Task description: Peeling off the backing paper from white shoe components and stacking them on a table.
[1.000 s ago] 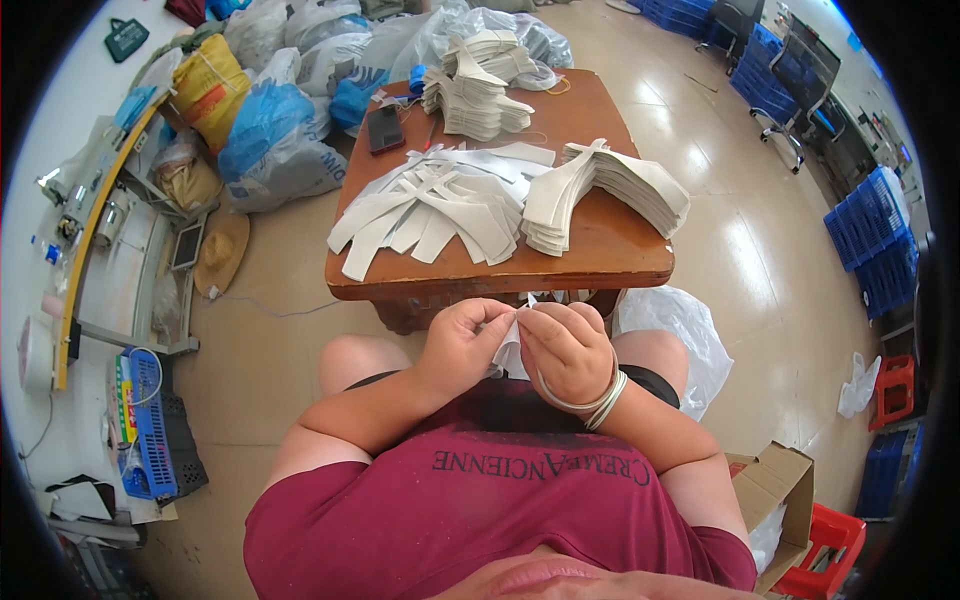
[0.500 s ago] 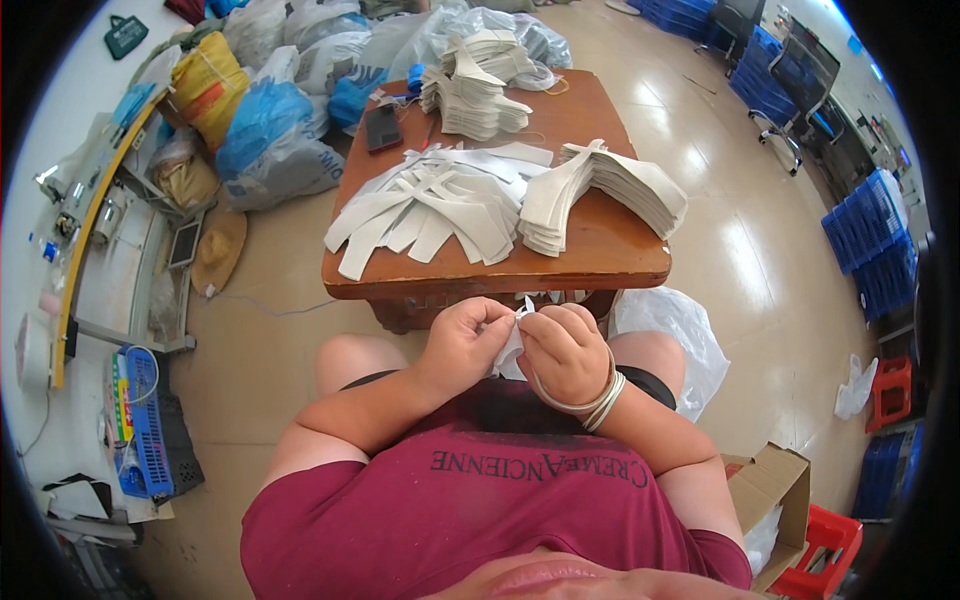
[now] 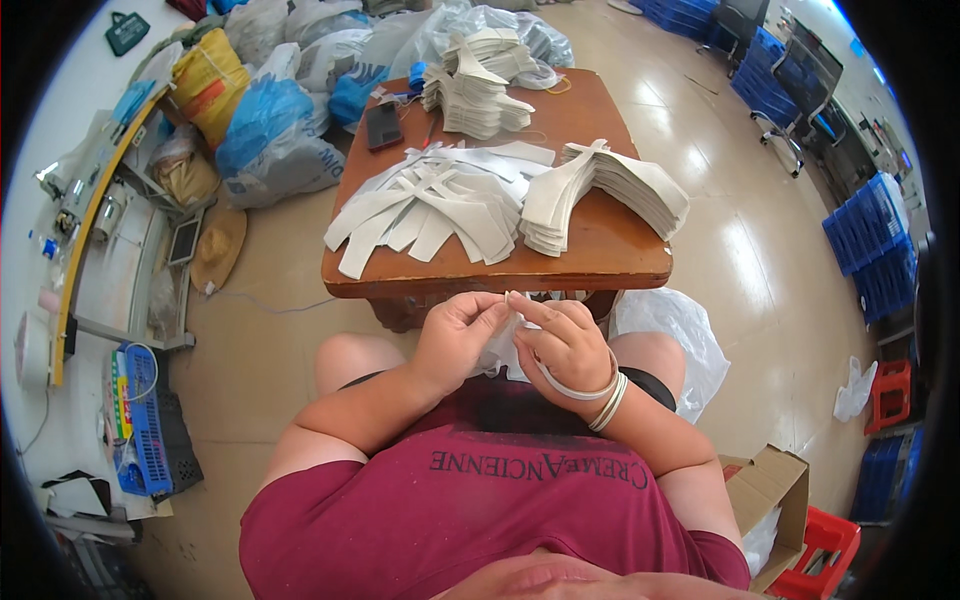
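Note:
Close together over my lap, just in front of the table edge, my left hand (image 3: 458, 338) and my right hand (image 3: 563, 343) pinch a small, limp white piece (image 3: 499, 350) at its upper end. Thumb and forefinger of each hand press together, and the fingertips nearly meet. The rest of the white piece hangs below, partly hidden behind my fingers, so its shape and material are hard to make out. Several whitish loops, like elastic bands (image 3: 607, 402), circle my right wrist.
The brown wooden table (image 3: 480, 278) bears a fanned heap of white curved pieces (image 3: 425, 215), a neat stack (image 3: 610, 195), another stack (image 3: 478, 100) behind and a dark phone (image 3: 383, 127). A clear plastic bag (image 3: 680, 340) lies right of my knee; filled bags (image 3: 280, 145) crowd the back left.
My fingertips have shifted slightly up and to the left along the white piece, and more of it now hangs below them. Things on the table stay as they were.

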Demonstrator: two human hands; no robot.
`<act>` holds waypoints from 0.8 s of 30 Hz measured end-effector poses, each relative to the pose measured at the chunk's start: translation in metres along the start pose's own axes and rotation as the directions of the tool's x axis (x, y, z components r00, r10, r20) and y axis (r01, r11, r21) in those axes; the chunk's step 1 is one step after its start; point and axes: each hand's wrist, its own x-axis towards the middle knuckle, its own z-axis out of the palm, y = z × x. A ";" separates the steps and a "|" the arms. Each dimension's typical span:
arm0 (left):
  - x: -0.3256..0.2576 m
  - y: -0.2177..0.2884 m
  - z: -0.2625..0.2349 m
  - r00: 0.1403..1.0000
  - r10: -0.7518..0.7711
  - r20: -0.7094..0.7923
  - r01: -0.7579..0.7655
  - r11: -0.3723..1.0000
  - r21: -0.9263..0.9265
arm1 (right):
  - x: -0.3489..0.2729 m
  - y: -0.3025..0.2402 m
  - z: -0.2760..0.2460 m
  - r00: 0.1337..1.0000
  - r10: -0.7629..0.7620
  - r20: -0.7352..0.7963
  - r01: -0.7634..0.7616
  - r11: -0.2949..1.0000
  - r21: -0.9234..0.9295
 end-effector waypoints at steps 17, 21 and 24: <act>0.022 0.012 -0.033 0.993 0.099 0.056 -0.112 0.933 0.341 | 0.006 -0.005 -0.012 0.939 -0.303 0.160 0.238 0.913 0.331; 0.026 0.020 -0.034 0.987 0.103 -0.121 -0.082 0.982 0.167 | -0.001 -0.002 -0.007 0.952 -0.245 0.181 0.192 0.944 0.267; 0.029 0.030 -0.039 0.973 -0.077 -0.217 -0.018 0.915 -0.404 | -0.001 -0.001 -0.010 0.964 -0.187 0.187 0.118 0.937 0.329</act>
